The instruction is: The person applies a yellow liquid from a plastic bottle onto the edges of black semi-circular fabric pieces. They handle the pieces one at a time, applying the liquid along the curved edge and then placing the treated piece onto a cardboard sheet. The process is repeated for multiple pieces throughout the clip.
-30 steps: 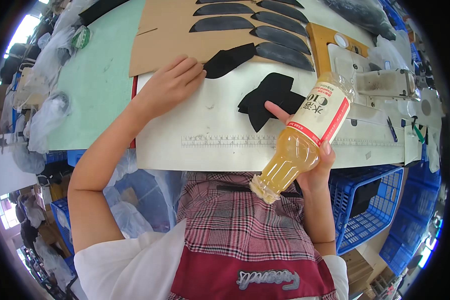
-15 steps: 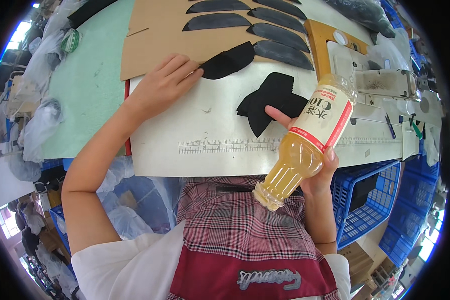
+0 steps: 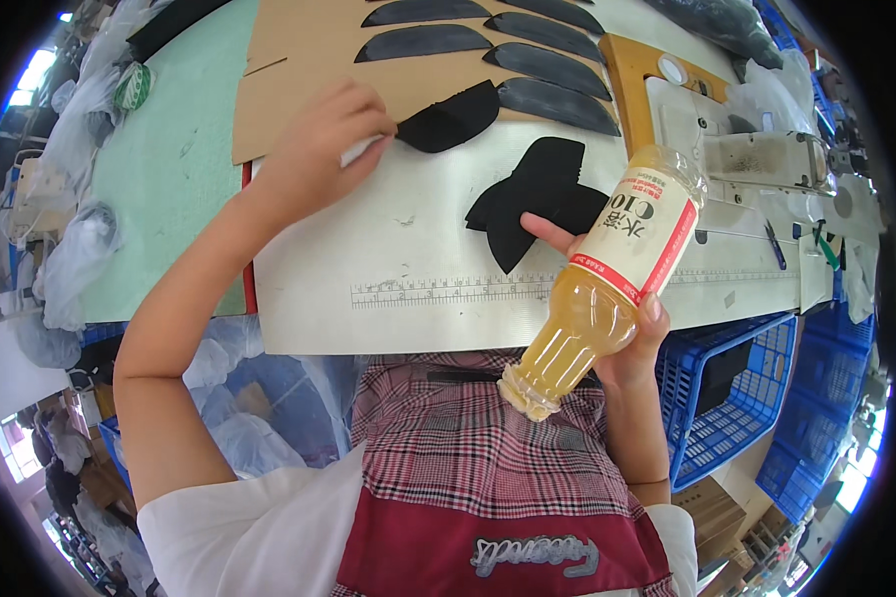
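Note:
My right hand (image 3: 637, 343) is wrapped round a clear bottle (image 3: 570, 323) of yellowish liquid with a cream and red label. The bottle tilts, its neck low and toward me. Its index finger reaches over several black fabric pieces (image 3: 543, 199), stacked crosswise on the pale work surface (image 3: 368, 239). Up and left, my left hand (image 3: 324, 134) has its fingers drawn together on a small white thing (image 3: 360, 149), mostly hidden by them. The fingertips are close to the left tip of a curved black fabric piece (image 3: 453, 119), which lies partly on the cardboard.
Several dark curved pieces (image 3: 543, 68) lie in rows on the cardboard sheet (image 3: 304, 55). A sewing machine (image 3: 767, 159) stands at the right, with a blue pen (image 3: 776, 246) nearby. Below the table's right edge is a blue crate (image 3: 732, 398). A green tape roll (image 3: 133, 87) is at far left.
My left hand has lifted slightly up and left, off the curved black piece's tip, and a small white thing now shows in its fingers. The right hand and bottle hardly moved.

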Tool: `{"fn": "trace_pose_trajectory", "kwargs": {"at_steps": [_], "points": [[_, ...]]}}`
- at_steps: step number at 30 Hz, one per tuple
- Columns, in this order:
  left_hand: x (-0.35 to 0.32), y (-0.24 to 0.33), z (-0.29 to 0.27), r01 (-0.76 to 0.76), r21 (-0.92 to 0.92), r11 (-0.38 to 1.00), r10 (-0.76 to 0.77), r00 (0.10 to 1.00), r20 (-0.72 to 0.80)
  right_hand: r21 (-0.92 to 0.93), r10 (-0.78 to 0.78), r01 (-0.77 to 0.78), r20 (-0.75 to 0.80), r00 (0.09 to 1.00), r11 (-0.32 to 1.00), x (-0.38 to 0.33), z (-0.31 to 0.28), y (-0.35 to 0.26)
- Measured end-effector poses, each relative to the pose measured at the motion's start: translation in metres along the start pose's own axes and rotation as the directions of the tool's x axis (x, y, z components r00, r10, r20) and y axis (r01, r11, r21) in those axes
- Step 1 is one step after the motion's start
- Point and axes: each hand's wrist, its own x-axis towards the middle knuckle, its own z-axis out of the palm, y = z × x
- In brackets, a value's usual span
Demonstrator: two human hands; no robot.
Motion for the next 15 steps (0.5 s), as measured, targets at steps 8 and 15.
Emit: {"fn": "trace_pose_trajectory", "kwargs": {"at_steps": [8,15], "points": [[0.023,-0.028,-0.024,0.518,-0.538,0.665,-0.54,0.831,0.134,-0.025,-0.004,0.003,-0.028,1.0,1.0,-0.001,0.0,0.001],[0.053,-0.039,-0.024,0.402,-0.888,-0.224,-0.369,0.808,0.459,-0.034,0.006,-0.007,-0.023,1.0,0.999,-0.001,0.0,0.0]]}}
